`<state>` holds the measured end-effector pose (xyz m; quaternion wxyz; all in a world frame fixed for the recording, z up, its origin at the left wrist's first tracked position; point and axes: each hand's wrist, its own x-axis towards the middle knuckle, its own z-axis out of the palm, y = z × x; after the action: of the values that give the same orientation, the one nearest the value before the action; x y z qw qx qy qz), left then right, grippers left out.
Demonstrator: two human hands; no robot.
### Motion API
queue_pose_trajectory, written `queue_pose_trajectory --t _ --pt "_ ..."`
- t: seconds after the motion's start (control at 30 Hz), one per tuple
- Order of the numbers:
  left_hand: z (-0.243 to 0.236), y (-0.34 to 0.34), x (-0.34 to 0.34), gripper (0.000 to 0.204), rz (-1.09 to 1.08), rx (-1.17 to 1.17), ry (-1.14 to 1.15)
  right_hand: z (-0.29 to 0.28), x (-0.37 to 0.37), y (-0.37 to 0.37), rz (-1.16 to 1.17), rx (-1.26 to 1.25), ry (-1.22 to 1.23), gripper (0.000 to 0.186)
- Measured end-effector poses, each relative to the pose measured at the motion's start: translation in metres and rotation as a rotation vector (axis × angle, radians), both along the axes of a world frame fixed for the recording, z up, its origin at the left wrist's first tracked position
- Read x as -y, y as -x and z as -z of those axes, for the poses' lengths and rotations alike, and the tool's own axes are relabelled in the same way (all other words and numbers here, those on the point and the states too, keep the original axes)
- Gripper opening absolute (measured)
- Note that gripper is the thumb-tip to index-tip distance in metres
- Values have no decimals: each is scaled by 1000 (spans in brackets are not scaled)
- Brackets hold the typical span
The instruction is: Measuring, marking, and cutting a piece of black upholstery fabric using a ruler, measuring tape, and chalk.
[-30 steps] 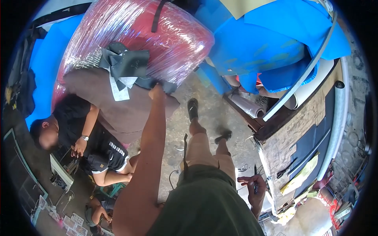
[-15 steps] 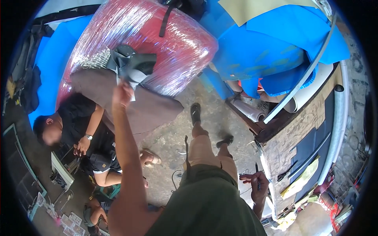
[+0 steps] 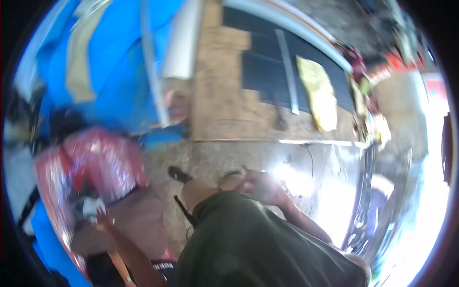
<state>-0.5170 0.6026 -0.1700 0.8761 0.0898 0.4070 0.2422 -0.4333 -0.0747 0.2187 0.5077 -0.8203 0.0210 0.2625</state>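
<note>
My left hand, smeared by motion, reaches to the dark and white cut pieces lying over the brown sheet. Whether its fingers grip one of them, I cannot tell. Beneath the sheet is a red bundle wrapped in clear plastic film. My right hand is curled in front of my body, over the floor. A thin dark tip at its fingers fits the pen that shows more clearly in the earlier head view; most of the pen is hidden or blurred now.
Ahead stands a wooden worktable with black sheet material, a metal ruler and a yellow paper piece. Blue sheets and a white roll lie to its left. A person's arm shows at the lower left.
My view has swung right, bringing the worktable to the middle and the wrapped bundle to the lower left. My right hand has come up in front of my body. My left hand stays by the pieces.
</note>
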Motion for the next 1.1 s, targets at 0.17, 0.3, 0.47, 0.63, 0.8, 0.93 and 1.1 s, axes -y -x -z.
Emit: queue_pose_trajectory --t 0.17,0.3,0.47,0.63,0.8,0.93,1.1 --pt "-68 -37 163 67 830 17 -421 1 125 69 271 64 -161 33" --pt "-133 -46 387 51 1387 -32 -831 22 246 139 521 153 -231 35" --pt "-234 -86 698 41 1959 -206 -1376 35 362 221 847 213 -248 36" --pt "-308 -134 876 44 1725 -18 -2376 42 435 255 1007 284 -187 31" --pt "-301 -208 1024 38 1473 220 -2135 37 483 236 1023 292 -66 28" --pt "-216 -294 1109 45 1380 205 -2007 30 531 216 972 201 37 25" --pt "-143 -413 1110 40 1160 -117 -2048 49 623 185 956 168 64 25"
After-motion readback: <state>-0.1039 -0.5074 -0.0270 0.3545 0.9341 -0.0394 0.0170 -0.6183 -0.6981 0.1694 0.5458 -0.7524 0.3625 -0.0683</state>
